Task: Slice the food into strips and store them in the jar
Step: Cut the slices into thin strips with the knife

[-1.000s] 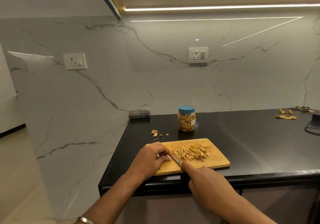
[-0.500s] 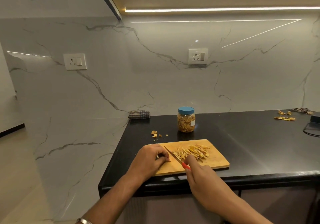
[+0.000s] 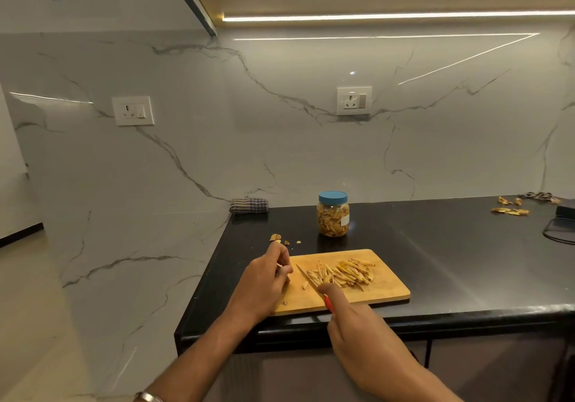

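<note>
One board (image 3: 385,289), one jar (image 3: 332,214), one knife (image 3: 308,277), two hands, by my count. Strips (image 3: 342,272) lie in a loose pile on the board's mid-to-far-right part, too many and too tangled to count. One stray strip (image 3: 305,284) sits on the board just left of the blade.

Progress, judged: well along. Jar stands behind the board, apart from it, blue lid on, already mostly full of strips. So an earlier batch looks stored; the pile on the board isn't. Left to do: finish whatever bit is left, uncap the jar, move the pile in, recap.

Right hand (image 3: 361,336) is wrapped round the knife's red handle at the board's near edge, blade angled toward the pile's left side. Left hand (image 3: 264,286) is curled at the board's left end, fingertips pinched on a small pale piece (image 3: 280,265), prob. a leftover end; can't tell exactly what.

Scraps (image 3: 280,239): approx. three or four small bits on the counter (image 3: 451,246) behind the board's left corner.
</note>
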